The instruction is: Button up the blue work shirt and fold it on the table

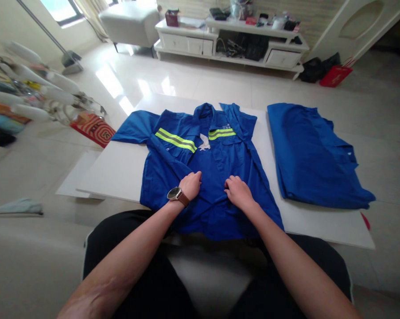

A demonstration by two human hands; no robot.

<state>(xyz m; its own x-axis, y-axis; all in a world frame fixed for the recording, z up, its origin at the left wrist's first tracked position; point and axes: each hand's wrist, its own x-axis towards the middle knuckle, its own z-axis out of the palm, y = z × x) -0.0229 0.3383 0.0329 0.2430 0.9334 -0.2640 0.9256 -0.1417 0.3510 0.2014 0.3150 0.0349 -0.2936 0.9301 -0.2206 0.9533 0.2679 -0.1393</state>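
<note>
A blue work jacket (233, 177) with yellow-and-grey reflective strips lies spread on a white board, collar away from me. Its front is partly open, and a white label shows inside below the collar. One sleeve stretches out to the left; the other is folded back near the right shoulder. My left hand (191, 184), a watch on its wrist, is closed with fingers pinched on the jacket's left front part. Across from it, my right hand (238, 190) has curled fingers closed at the right front part, lower than the chest strip.
A folded blue garment (312, 155) lies on the right of the white board (113, 173). Beyond stands a white TV cabinet (189, 44) with clutter. A red patterned bag (93, 128) and a rack (47, 84) are at left; a red bag (335, 75) sits far right.
</note>
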